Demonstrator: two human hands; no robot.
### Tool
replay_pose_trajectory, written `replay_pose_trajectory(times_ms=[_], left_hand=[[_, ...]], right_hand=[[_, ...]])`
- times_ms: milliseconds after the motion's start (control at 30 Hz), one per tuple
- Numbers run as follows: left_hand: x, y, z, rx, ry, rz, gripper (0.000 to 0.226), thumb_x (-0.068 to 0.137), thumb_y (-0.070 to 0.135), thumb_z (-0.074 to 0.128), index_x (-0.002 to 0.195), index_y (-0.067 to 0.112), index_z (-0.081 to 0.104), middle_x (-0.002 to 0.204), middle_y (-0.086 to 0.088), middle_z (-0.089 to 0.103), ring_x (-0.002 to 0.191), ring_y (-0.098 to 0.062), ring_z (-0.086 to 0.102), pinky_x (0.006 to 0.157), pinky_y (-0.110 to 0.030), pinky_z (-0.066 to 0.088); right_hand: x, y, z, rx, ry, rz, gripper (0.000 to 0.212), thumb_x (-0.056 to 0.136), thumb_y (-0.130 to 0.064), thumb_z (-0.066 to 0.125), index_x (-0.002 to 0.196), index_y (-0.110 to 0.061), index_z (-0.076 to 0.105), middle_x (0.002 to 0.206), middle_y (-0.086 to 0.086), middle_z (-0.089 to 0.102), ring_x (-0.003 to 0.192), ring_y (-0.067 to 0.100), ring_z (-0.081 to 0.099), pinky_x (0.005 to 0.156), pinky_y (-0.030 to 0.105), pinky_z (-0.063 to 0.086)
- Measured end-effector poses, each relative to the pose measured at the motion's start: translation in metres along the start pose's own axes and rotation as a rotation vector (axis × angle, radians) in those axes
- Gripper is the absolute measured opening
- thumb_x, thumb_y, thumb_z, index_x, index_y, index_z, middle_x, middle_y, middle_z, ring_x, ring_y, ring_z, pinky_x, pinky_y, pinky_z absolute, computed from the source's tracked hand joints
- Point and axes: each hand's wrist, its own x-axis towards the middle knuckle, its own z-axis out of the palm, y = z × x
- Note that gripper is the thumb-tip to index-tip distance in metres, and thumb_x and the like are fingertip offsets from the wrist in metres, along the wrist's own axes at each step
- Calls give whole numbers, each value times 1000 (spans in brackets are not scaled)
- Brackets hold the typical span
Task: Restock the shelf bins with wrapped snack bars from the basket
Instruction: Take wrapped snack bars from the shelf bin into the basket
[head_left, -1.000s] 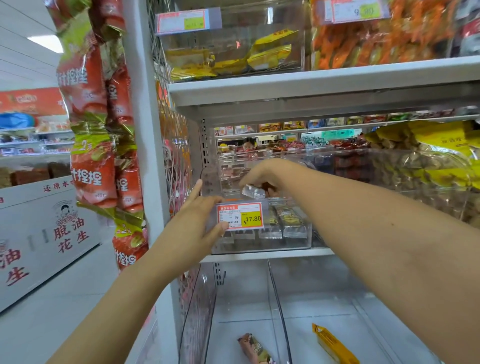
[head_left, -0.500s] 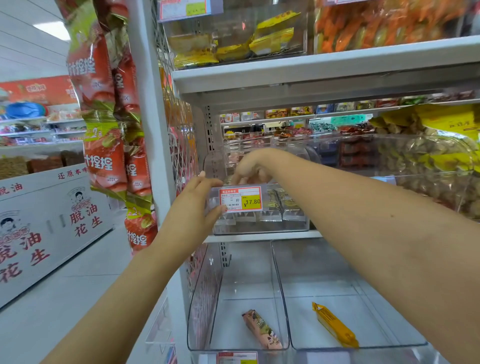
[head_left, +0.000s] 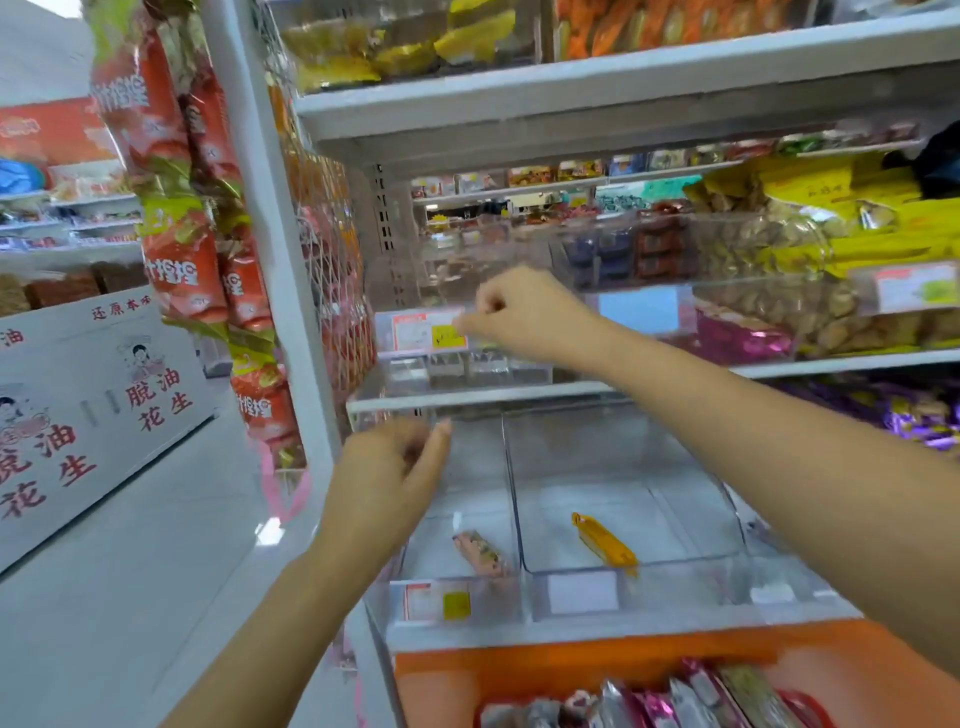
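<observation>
My right hand (head_left: 519, 312) has its fingers curled at the top front edge of a clear bin (head_left: 410, 374) on the middle shelf, beside the bin's price label (head_left: 426, 330). No bar shows in that hand. Silver wrapped bars (head_left: 467, 369) lie inside this bin. My left hand (head_left: 395, 467) hangs below that shelf with loosely curled fingers, holding nothing. At the bottom sits the orange basket (head_left: 571, 670) with several wrapped snack bars (head_left: 675, 701). One pinkish bar (head_left: 478, 553) lies in the lower left bin, one orange bar (head_left: 602, 543) in the bin beside it.
Hanging red and green snack bags (head_left: 176, 218) line the white shelf post (head_left: 260, 234) on the left. Bins of yellow, purple and brown snacks (head_left: 831, 260) fill the shelves to the right. A white display box (head_left: 78, 415) stands across the aisle.
My left hand has let go of the bin front and dropped below the shelf. The silver bar my right hand held over the bin is no longer in it. The view tilted down, showing the basket.
</observation>
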Motion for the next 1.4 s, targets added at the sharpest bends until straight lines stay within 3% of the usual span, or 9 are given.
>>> replay_pose_trajectory(times_ms=[267, 367, 500, 667, 833, 967, 1133, 1267, 1400], left_hand=[[-96, -9, 75, 74, -896, -218, 28, 89, 32, 63, 70, 20, 46, 71, 1, 52, 61, -8, 46, 55, -20, 35], [-132, -15, 103, 152, -1081, -225, 23, 85, 22, 64, 73, 24, 45, 76, 5, 47, 69, -12, 44, 57, -25, 33], [-174, -20, 124, 221, -1160, -242, 26, 87, 8, 54, 64, 17, 46, 74, -4, 52, 79, -25, 56, 61, -24, 33], [-199, -33, 130, 284, -1088, -443, 34, 85, 13, 60, 57, 12, 40, 60, -7, 44, 59, -19, 42, 53, -25, 30], [-202, -20, 137, 382, -1059, -611, 44, 80, 43, 71, 66, 12, 45, 61, 0, 48, 52, -8, 45, 58, -23, 42], [-208, -12, 141, 401, -1050, -591, 45, 77, 44, 75, 67, 10, 47, 66, -2, 46, 55, -11, 44, 57, -23, 40], [-177, -19, 132, 1, -1082, -936, 38, 74, 31, 81, 66, 6, 54, 55, -4, 60, 42, -10, 59, 46, -19, 51], [-147, -30, 111, -730, -996, -1141, 59, 63, 26, 80, 110, -3, 59, 106, -15, 68, 96, -26, 67, 87, -37, 55], [-136, -23, 90, -1217, -923, -1114, 45, 59, 20, 88, 95, 3, 68, 94, -14, 67, 81, -23, 68, 72, -35, 59]], right_hand=[[-152, 52, 51, -196, -499, 232, 8, 87, -15, 63, 91, -14, 56, 98, 6, 62, 90, 20, 55, 69, 25, 39], [-202, 81, 79, -190, -648, 313, 27, 87, 6, 50, 113, 1, 54, 125, 16, 53, 113, 26, 51, 73, 20, 36], [-251, 104, 115, -144, -720, 446, 28, 86, 10, 45, 110, -2, 54, 127, 18, 48, 110, 28, 50, 80, 32, 43], [-282, 105, 151, -1, -687, 654, 47, 91, -2, 51, 136, -1, 38, 123, 13, 48, 96, 22, 52, 53, 21, 35], [-292, 104, 175, -2, -664, 864, 72, 90, -35, 61, 144, 0, 28, 135, 16, 49, 114, 27, 56, 76, 29, 47], [-291, 106, 184, 46, -613, 931, 23, 85, -21, 62, 74, -11, 45, 78, 3, 53, 67, 16, 59, 47, 23, 39], [-290, 109, 173, 254, -618, 1020, 22, 80, -17, 69, 75, -10, 49, 74, 1, 54, 60, 12, 53, 54, 22, 48], [-287, 116, 156, 602, -544, 1123, 36, 76, -19, 70, 99, -6, 46, 74, 3, 53, 50, 12, 43, 45, 22, 38], [-277, 108, 133, 779, -487, 1036, 21, 82, -21, 69, 90, -7, 55, 56, -6, 52, 39, 6, 40, 40, 18, 30]])
